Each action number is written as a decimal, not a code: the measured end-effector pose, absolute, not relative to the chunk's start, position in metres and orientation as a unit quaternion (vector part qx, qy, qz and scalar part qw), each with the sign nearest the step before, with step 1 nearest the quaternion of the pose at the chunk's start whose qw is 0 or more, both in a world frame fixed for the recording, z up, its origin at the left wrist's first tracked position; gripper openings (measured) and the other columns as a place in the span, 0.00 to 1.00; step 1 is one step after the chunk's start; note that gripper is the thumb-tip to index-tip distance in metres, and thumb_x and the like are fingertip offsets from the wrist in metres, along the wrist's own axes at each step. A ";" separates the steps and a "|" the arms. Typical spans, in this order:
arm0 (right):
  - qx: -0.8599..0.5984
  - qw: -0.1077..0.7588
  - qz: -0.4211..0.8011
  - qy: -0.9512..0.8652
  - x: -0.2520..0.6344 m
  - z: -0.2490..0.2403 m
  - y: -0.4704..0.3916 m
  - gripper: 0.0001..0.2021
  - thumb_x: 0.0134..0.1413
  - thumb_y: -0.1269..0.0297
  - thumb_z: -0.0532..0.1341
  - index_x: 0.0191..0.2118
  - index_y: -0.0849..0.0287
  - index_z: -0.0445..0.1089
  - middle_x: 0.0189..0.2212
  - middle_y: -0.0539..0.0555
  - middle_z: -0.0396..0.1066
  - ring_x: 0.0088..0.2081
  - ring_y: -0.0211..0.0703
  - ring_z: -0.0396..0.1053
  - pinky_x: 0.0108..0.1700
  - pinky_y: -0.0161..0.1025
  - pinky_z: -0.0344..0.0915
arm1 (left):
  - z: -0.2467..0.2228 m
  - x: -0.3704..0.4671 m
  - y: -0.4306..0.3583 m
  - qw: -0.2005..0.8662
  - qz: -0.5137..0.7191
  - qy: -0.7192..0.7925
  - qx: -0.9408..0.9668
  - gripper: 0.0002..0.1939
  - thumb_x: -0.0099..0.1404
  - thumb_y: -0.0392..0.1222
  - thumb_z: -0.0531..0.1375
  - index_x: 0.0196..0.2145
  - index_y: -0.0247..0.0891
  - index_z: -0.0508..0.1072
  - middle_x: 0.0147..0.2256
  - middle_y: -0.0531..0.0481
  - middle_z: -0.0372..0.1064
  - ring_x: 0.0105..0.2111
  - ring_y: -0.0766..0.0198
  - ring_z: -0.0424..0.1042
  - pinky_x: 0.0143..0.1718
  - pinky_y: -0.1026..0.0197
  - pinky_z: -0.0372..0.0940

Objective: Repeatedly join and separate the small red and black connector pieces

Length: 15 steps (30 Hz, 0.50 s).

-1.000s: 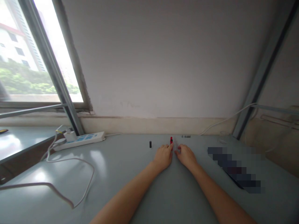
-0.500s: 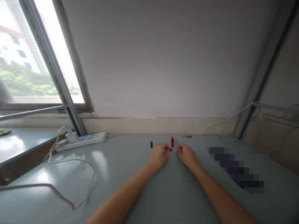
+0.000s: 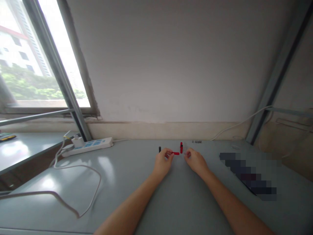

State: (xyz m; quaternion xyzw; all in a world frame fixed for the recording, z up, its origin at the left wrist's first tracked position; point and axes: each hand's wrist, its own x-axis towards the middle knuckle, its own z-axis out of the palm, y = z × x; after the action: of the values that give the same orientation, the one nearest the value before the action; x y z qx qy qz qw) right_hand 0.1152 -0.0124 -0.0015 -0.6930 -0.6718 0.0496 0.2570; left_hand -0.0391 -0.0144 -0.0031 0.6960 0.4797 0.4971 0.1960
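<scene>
My left hand (image 3: 164,162) pinches a small red stick-like piece (image 3: 175,153), which points right toward my other hand. Just beyond its tip a red piece with a dark band (image 3: 181,148) rests on the grey table. My right hand (image 3: 195,159) is closed at the fingertips beside a small clear object (image 3: 185,148); what the fingers hold, if anything, is too small to make out. A short black cylinder (image 3: 159,149) stands behind my left hand. Several tiny dark parts (image 3: 197,142) lie near the wall.
A white power strip (image 3: 89,146) with plugs sits at the back left, its cable (image 3: 99,182) looping over the table (image 3: 122,199). At the right lies a dark pixelated object (image 3: 246,174). Metal posts rise on both sides.
The red piece in my left hand has turned from slanting down to nearly level and shows more of its length. My left hand has shifted slightly left; my right hand has barely moved.
</scene>
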 end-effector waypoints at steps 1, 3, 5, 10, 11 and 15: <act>-0.688 0.261 0.051 -0.675 0.114 -0.001 -0.013 0.03 0.47 0.69 0.55 0.30 0.59 0.64 0.30 0.54 0.71 0.33 0.42 0.67 0.32 0.34 0.55 | -0.003 -0.039 -0.015 0.198 0.504 0.477 0.693 0.03 0.54 0.36 0.56 0.29 0.34 0.68 0.26 0.51 0.69 0.24 0.69 0.65 0.27 0.66 0.60; -0.679 0.269 0.054 -0.681 0.112 -0.001 -0.014 0.02 0.46 0.70 0.56 0.29 0.59 0.64 0.29 0.53 0.71 0.32 0.41 0.67 0.31 0.33 0.54 | -0.003 -0.039 -0.015 0.201 0.513 0.471 0.689 0.03 0.54 0.36 0.55 0.28 0.35 0.68 0.26 0.51 0.69 0.24 0.70 0.65 0.27 0.66 0.60; -0.672 0.277 0.056 -0.684 0.111 0.000 -0.014 0.01 0.46 0.70 0.56 0.28 0.58 0.63 0.28 0.52 0.71 0.31 0.40 0.67 0.30 0.33 0.53 | -0.002 -0.039 -0.016 0.205 0.517 0.468 0.687 0.03 0.54 0.36 0.55 0.28 0.35 0.68 0.26 0.52 0.69 0.24 0.70 0.65 0.27 0.66 0.60; -0.669 0.285 0.056 -0.684 0.111 0.000 -0.015 0.01 0.46 0.71 0.56 0.28 0.58 0.63 0.27 0.51 0.70 0.30 0.39 0.66 0.29 0.32 0.53 | -0.003 -0.039 -0.014 0.222 0.524 0.465 0.679 0.04 0.54 0.37 0.56 0.28 0.34 0.68 0.26 0.51 0.69 0.24 0.70 0.65 0.28 0.66 0.60; -0.671 0.285 0.057 -0.682 0.111 0.001 -0.015 0.01 0.46 0.71 0.56 0.28 0.58 0.63 0.27 0.51 0.70 0.30 0.39 0.66 0.29 0.32 0.53 | -0.003 -0.039 -0.014 0.226 0.526 0.463 0.676 0.04 0.54 0.37 0.55 0.28 0.34 0.68 0.26 0.51 0.69 0.24 0.70 0.65 0.28 0.66 0.60; -0.672 0.282 0.059 -0.682 0.112 0.001 -0.015 0.02 0.45 0.71 0.56 0.28 0.58 0.64 0.27 0.52 0.70 0.30 0.39 0.66 0.30 0.32 0.53 | -0.005 -0.039 -0.012 0.238 0.534 0.459 0.669 0.05 0.54 0.37 0.55 0.29 0.34 0.68 0.27 0.50 0.69 0.24 0.70 0.65 0.27 0.66 0.60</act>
State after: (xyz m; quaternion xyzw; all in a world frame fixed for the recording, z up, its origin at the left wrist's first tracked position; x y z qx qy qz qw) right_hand 0.1120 -0.0151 0.0010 -0.6719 -0.6822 0.0594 0.2822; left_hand -0.0388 -0.0120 -0.0048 0.6695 0.4590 0.5335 0.2376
